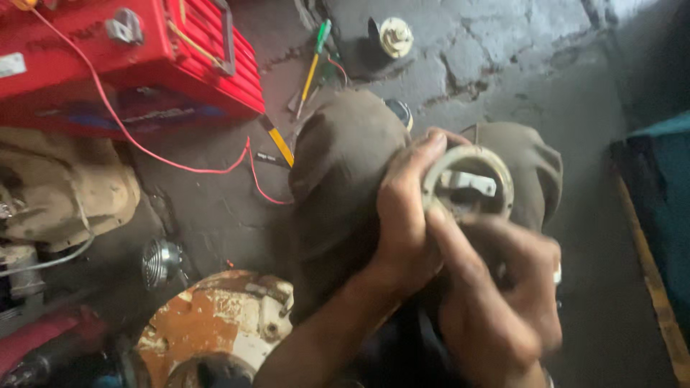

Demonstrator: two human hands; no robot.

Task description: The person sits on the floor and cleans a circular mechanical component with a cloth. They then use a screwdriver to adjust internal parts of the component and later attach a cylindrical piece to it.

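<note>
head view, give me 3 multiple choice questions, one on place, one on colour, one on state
1. Where is the red box?
A. upper left
B. lower right
C. between the knees

2. What colour is the thin wire on the floor?
A. blue
B. red
C. white

3. How is the round ring held?
A. lying on the floor
B. by one hand
C. by both hands

Answers: 1 A, the red box fills that corner. 2 B, the wire is red. 3 C, the left hand and right hand both grip the ring.
</note>
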